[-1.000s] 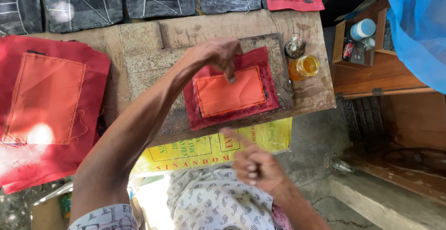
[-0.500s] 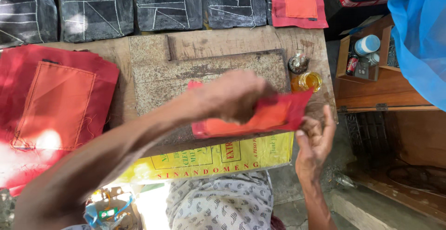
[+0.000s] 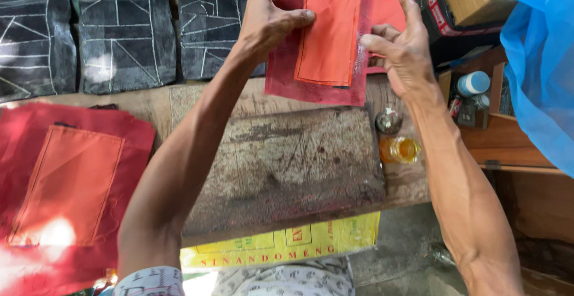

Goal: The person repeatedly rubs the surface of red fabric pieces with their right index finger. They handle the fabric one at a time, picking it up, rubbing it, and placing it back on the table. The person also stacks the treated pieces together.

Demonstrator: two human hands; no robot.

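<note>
A red cloth piece with an orange patch (image 3: 327, 39) is held up over the far side of the wooden table. My left hand (image 3: 267, 18) pinches its left edge between thumb and fingers. My right hand (image 3: 402, 48) holds its right edge, fingers raised. Below the cloth lies a worn, stained work board (image 3: 287, 164). Another red and orange piece (image 3: 388, 9) lies behind the held one, mostly hidden.
A stack of red cloth with an orange patch (image 3: 66, 194) lies at left. Black pieces with white chalk lines (image 3: 125, 36) line the far edge. A jar of yellow liquid (image 3: 399, 150) and a small bottle (image 3: 388, 120) stand right of the board. Blue plastic (image 3: 538, 63) hangs at right.
The red and orange piece was lifted off the board by my left hand, carried up and away, and my right hand rose to take its right edge.
</note>
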